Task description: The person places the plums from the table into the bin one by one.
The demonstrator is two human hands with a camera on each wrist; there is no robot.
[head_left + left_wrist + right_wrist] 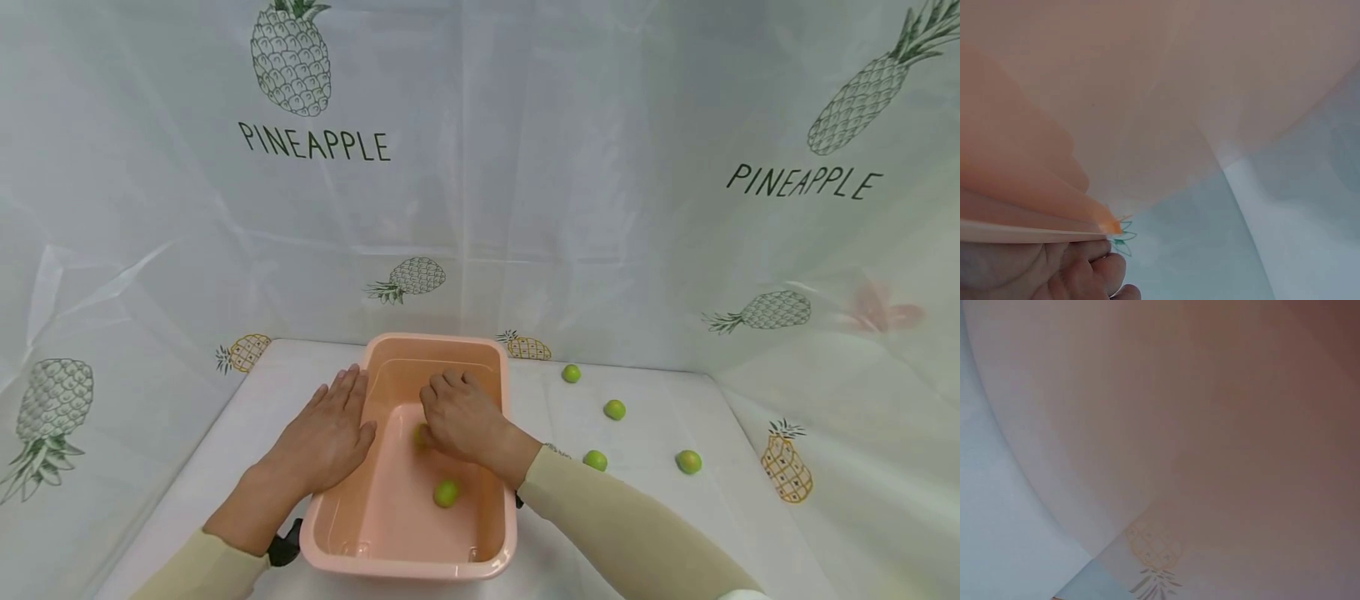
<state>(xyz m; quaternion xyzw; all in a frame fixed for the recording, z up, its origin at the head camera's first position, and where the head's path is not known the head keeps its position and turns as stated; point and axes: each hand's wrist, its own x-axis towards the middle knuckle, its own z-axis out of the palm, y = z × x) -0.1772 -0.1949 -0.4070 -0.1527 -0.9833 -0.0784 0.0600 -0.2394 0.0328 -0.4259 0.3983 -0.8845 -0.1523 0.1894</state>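
Note:
A peach-coloured plastic basin (pixel 408 570) stands in front of me. My left hand (pixel 322 442) lies along its left rim, fingers straight and together; the left wrist view catches some fingers (pixel 1091 275) beside the rim. Over the inside of the basin, my right hand (pixel 461 417) is bent with its knuckles up. A green lime (pixel 420 435) peeks out by its thumb, partly covered; whether the hand grips it I cannot tell. Another lime (pixel 446 493) lies on the basin floor, nearer me. In the right wrist view a blurred pinkish surface hides the fingers.
Several limes lie right of the basin on the white table (pixel 637 517), among them a far one (pixel 572 373), a rightmost one (pixel 688 462) and one (pixel 596 460) close to the right sleeve. A pineapple-printed sheet (pixel 540 200) hangs behind and at the sides.

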